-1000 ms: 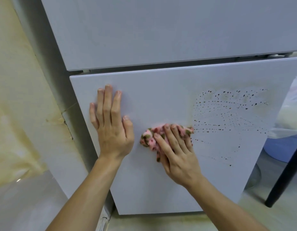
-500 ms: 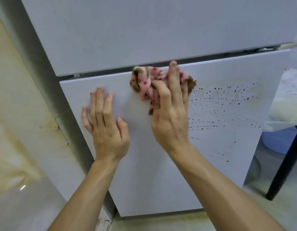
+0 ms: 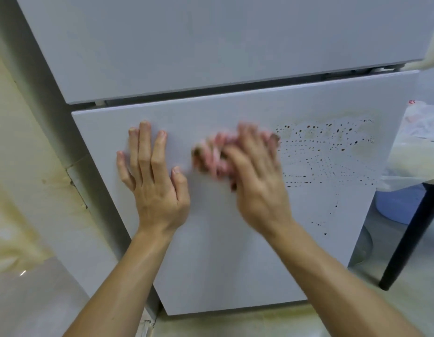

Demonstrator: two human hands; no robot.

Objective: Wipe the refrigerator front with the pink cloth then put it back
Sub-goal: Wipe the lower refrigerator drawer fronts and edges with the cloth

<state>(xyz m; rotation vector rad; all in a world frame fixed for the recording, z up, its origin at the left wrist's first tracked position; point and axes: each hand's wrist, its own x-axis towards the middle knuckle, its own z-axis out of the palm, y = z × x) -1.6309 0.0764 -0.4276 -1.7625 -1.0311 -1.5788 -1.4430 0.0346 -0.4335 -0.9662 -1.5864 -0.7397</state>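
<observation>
wiping is the step in hand: our right hand [image 3: 256, 181], blurred, grips the cloth [image 3: 211, 156] against the lower door [image 3: 235, 263], left hand [image 3: 154, 181] flat and open beside it, and the specks [image 3: 332, 152] look next.

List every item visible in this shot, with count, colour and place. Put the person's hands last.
Lower refrigerator door: one, pale grey, centre.
Upper refrigerator door: one, pale grey, top.
Dark speckled stains: many, brown-black, right part of lower door.
Pink patterned cloth: one, blurred, pressed to lower door beside stains.
Stained wall: one, cream-yellow, left.
Black table leg: one, right.
Blue tub: one, right, behind the leg.
Plastic bag: one, whitish, right edge.
Left hand: flat on lower door.
Right hand: on the cloth.
</observation>
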